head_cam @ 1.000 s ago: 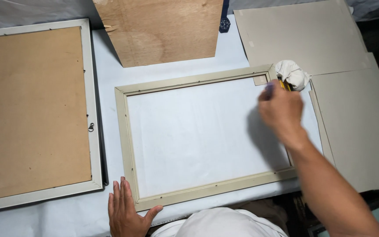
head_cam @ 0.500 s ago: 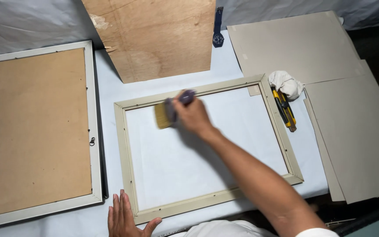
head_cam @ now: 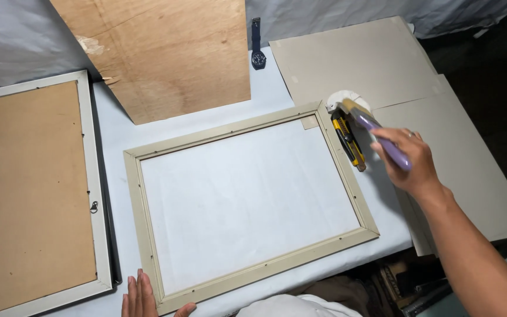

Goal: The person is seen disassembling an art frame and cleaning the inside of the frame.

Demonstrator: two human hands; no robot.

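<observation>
Right hand (head_cam: 413,161) has swung off the frame's top-left inside area and out past its right rail since half a second ago, brush with it. Hand is closed around the purple-handled brush (head_cam: 377,130); bristle end sits over the white wad (head_cam: 342,97) near the frame's top-right corner. Yellow utility knife (head_cam: 348,140) lies just beside the right rail, under the brush. Left hand (head_cam: 142,296) is flat, fingers spread, pressing the desk (head_cam: 118,126) at the bottom-left corner of the empty beige frame (head_cam: 141,229). Backed frame (head_cam: 30,188) at left, plywood sheet (head_cam: 165,53) behind, grey boards (head_cam: 365,58) right, wristwatch (head_cam: 257,53) between plywood and boards.
</observation>
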